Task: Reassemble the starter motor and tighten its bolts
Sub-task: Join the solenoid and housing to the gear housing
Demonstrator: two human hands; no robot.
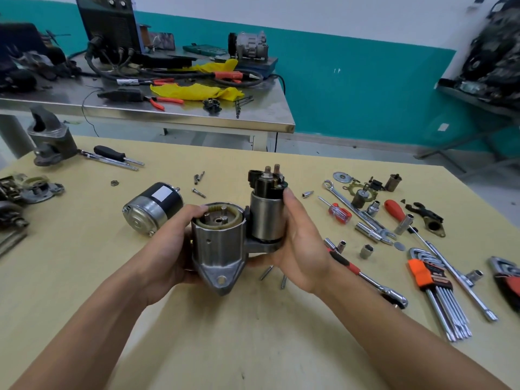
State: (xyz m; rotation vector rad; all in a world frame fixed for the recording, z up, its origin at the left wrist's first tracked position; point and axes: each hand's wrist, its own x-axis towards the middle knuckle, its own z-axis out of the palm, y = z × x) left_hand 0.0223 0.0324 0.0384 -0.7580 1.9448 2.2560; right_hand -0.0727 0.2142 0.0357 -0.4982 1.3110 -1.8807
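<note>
**Starter housing held in both hands**

The left hand (168, 249) curls round the housing (218, 243), thumb on its open, toothed rim. The right hand (301, 249) grips the solenoid (267, 215), which stands upright just beside the housing. Two bolts (266, 273) lie on the table (253, 347) under the right hand, with a ratchet (365, 277) and hex keys (441, 302) to the right. Behind the left hand the motor body (153, 206) lies on its side. Farther back stands a steel bench (183, 119).

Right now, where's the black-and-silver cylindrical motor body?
Head view, left of centre: the motor body lies on its side on the tan table, just beyond the left hand.
</note>
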